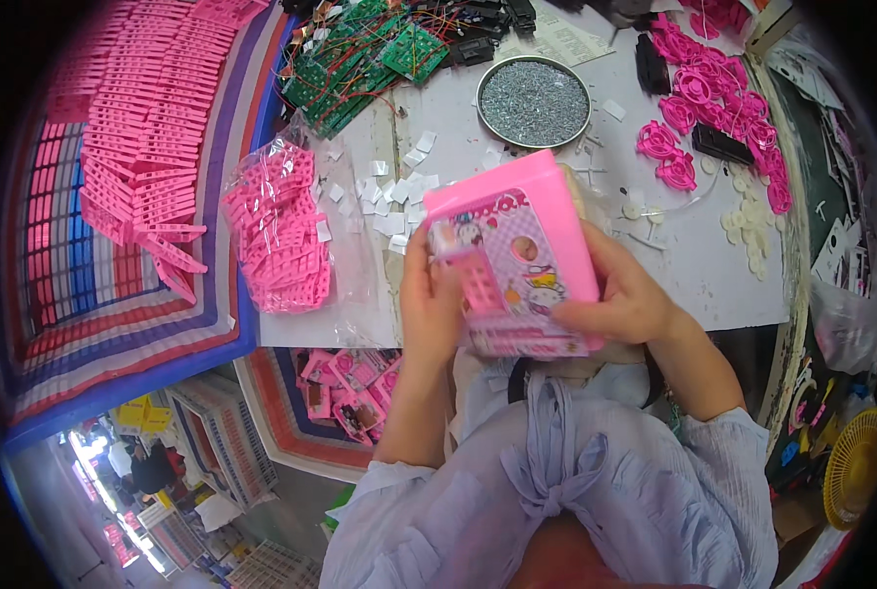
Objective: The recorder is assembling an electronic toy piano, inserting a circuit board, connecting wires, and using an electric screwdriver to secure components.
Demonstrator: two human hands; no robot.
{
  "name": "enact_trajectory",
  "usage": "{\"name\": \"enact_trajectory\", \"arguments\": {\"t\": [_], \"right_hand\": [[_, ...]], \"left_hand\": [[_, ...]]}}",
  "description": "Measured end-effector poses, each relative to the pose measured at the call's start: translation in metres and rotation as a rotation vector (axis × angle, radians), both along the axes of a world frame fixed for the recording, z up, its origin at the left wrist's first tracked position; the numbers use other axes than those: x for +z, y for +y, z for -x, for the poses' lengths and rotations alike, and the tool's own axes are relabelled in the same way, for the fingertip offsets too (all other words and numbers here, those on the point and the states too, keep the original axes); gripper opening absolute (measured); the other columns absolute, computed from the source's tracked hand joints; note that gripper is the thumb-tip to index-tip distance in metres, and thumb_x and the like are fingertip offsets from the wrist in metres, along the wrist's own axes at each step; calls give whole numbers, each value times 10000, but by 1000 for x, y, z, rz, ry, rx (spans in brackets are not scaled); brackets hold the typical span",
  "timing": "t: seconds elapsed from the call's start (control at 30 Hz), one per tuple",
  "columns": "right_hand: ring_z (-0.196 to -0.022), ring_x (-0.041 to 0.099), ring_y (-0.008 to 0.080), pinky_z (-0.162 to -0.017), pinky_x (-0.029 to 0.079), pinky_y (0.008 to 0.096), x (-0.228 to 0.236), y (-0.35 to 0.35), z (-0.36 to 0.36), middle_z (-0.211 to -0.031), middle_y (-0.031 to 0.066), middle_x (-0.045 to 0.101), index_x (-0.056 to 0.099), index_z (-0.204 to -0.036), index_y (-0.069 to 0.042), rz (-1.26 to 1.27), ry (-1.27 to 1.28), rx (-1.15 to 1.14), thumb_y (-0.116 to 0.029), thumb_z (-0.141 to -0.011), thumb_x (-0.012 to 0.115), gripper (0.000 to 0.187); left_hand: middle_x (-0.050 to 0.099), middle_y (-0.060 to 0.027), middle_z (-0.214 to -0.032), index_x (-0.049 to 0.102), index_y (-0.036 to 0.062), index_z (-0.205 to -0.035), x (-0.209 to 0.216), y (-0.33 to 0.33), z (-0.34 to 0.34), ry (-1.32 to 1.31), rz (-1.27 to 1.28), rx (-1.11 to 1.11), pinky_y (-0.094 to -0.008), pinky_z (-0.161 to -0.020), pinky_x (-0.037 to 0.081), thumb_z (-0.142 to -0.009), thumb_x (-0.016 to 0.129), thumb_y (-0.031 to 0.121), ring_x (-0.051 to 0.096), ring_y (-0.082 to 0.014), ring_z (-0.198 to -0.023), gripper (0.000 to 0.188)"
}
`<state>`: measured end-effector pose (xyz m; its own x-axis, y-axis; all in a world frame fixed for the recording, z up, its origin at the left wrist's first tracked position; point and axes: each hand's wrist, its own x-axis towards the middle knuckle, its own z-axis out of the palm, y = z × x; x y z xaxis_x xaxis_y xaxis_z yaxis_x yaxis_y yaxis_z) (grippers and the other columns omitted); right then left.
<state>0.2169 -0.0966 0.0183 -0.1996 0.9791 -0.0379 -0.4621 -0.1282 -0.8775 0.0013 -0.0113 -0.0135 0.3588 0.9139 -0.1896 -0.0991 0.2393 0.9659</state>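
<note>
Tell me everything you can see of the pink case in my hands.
The pink case is boxy with rounded corners and looks like smooth, hard plastic. Its front carries a checked, cartoon-printed panel with a round spot and, lower left, a pink grid-like patch, partly blurred. It is tilted, its upper edge rising rightward. Your left hand holds its left side; your right hand holds the right, thumb on the front. It's over the white worktable's near edge.
</note>
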Motion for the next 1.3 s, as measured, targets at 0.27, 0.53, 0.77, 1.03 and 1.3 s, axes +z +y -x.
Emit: {"name": "enact_trajectory", "arguments": {"t": [0.27, 0.53, 0.77, 1.03, 1.3], "right_hand": [[-1262, 554, 197, -1062, 459, 363, -1, -2, -9, -1404, 130, 540, 312, -1516, 3, 147, -27, 109, 14, -817, 757, 829], [-1270, 557, 201, -1053, 480, 359, -5, -7, -8, -1420, 127, 526, 275, -1532, 3, 160, -19, -120, 55, -811, 752, 865], [-1304, 531, 205, -1065, 466, 359, -3, -13, 3, -1456, 125, 488, 213, -1561, -22, 165, 93, -110, 93, -784, 754, 954], [-1262, 565, 191, -1041, 491, 338, -4, -13, -5, -1407, 127, 532, 320, -1506, -5, 123, 121, -61, 99, -821, 707, 793], [-1180, 617, 192, -993, 520, 342, 7, -9, -5, -1274, 109, 629, 410, -1432, -14, 85, 8, -25, -27, -804, 802, 740]], "left_hand": [[616, 16, -884, 603, 32, -1041, 25, 21, -7, -27, -151, 145, -211, -696, 454, -1070, 513, 262, 554, -37, -808, 249], [605, 11, -827, 598, 16, -1005, 31, 9, -3, 140, -66, -23, -215, -632, 428, -1095, 375, 419, 504, -38, -687, 469], [587, 21, -766, 613, -2, -866, 10, -12, -7, 125, -288, 146, -231, -636, 400, -1084, 455, 256, 469, -35, -713, 373], [646, -16, -841, 635, -16, -912, 11, -8, -4, 100, -343, 252, -237, -683, 437, -1072, 480, 278, 546, -65, -768, 369], [690, -73, -996, 641, -13, -1095, -1, -5, -4, -129, 12, 244, -271, -780, 500, -1085, 441, 295, 631, -110, -871, 367]]}}
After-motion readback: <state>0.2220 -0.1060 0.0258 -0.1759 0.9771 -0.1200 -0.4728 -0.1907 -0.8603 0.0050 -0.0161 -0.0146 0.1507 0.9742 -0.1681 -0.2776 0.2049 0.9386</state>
